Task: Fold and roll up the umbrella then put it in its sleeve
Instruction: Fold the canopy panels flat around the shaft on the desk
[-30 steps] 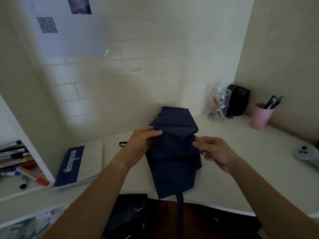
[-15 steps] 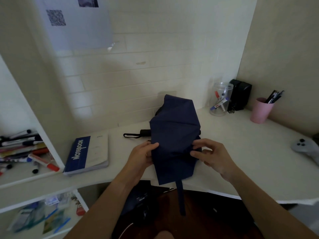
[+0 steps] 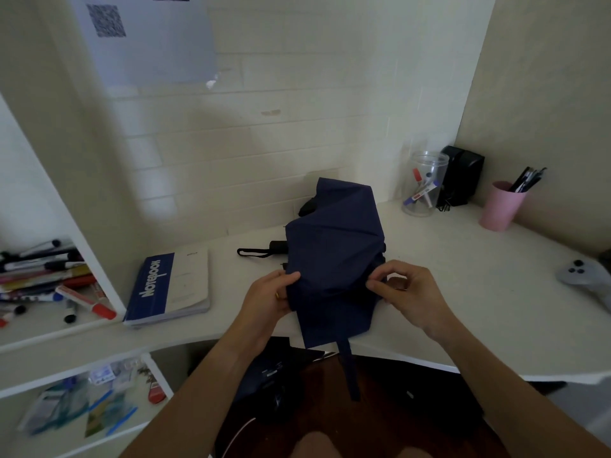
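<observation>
The navy umbrella point(image 3: 334, 259) lies on the desk point(image 3: 479, 276), right of the notebook point(image 3: 168, 289). The left hand point(image 3: 267, 299) and right hand point(image 3: 410, 292) each pinch a canopy edge (folds loose); the panels should be flattened evenly before rolling.

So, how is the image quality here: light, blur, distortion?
Head view: dim light, so the dark navy fabric umbrella shows few folds; wide-angle bending at the edges; the white paper sheet on the wall and the lower shelf look blurred; both hands stay sharp.
</observation>
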